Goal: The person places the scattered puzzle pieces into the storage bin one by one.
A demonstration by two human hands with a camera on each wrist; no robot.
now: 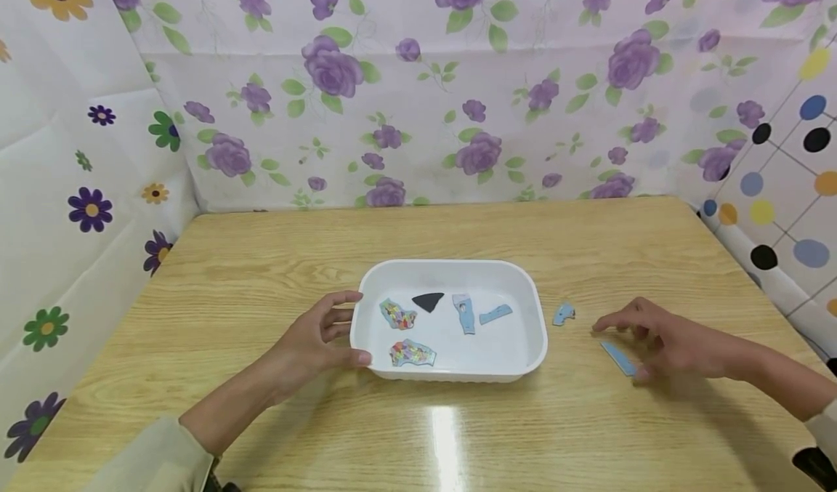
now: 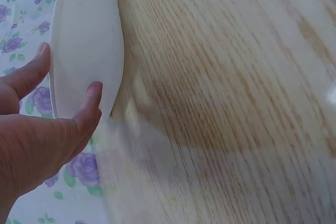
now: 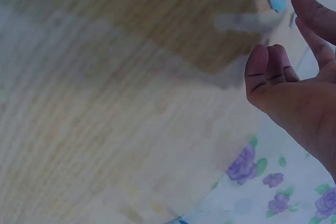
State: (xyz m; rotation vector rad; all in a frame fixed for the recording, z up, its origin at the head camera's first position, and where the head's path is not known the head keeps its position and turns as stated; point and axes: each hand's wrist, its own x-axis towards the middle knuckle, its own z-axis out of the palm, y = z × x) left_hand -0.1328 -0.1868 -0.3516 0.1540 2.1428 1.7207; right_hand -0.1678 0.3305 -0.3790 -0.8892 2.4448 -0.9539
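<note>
My left hand [image 1: 310, 343] holds the left end of a white plastic tray [image 1: 451, 373], its thumb at the near corner and its fingers along the end wall. Inside the tray lie flat, irregular puzzle pieces: two multicoloured ones [image 1: 413, 353], a black one [image 1: 428, 301] and two light-blue ones [image 1: 466, 317]. On the table to the right, my right hand [image 1: 676, 343] hovers over a narrow blue puzzle piece [image 1: 618, 359]. Its thumb tip is at the near end of that piece, the forefinger stretched past the far end. A small blue piece [image 1: 564, 314] lies between tray and hand.
Everything stands on a wood-grain table [image 1: 275, 252]. A flowered sheet [image 1: 418, 114] hangs behind it, with patterned sheets at the left and right sides. Light reflects off the table in front of the tray.
</note>
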